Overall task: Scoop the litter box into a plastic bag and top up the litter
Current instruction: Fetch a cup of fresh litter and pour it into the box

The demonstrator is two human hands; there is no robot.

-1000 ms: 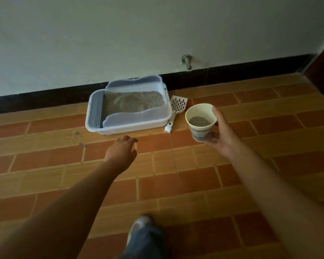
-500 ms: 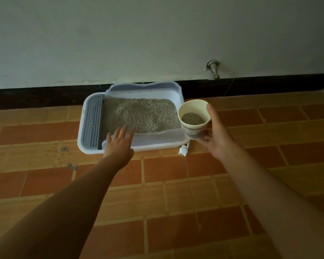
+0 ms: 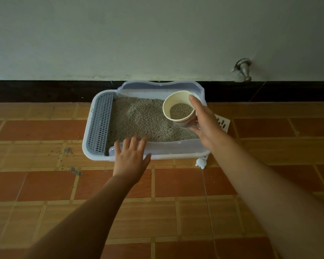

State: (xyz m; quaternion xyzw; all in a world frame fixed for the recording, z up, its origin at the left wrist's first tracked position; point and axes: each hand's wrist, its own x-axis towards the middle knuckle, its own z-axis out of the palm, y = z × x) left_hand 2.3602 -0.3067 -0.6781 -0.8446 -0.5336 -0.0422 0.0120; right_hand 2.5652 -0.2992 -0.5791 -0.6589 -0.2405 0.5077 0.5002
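- My right hand [image 3: 204, 124] grips the paper cup [image 3: 173, 101], thumb along its far side and fingers curled under its base.
- The cup hangs over the right end of the litter box [image 3: 176, 149], tipped with its mouth towards me and to the left. A shallow layer of grey litter [image 3: 180, 110] sits in its bottom.
- My left hand [image 3: 130, 159] holds nothing. Its fingers are straight and spread, and the fingertips reach over the near wall of the box. I cannot tell whether they touch the plastic.
- The box stands on the tiled floor [image 3: 176, 184] against the black skirting [image 3: 45, 90]. It holds a bed of grey litter [image 3: 138, 118], with a grey grille [image 3: 100, 122] along its left end.
- The scoop [image 3: 222, 124] lies on the floor just beside the right side of the box. My right arm hides its middle, and its handle end shows near the front right corner.
- A few crumbs of litter [image 3: 75, 171] lie on the tiles left of the box.
- A metal hook [image 3: 244, 69] sticks out of the wall to the right.
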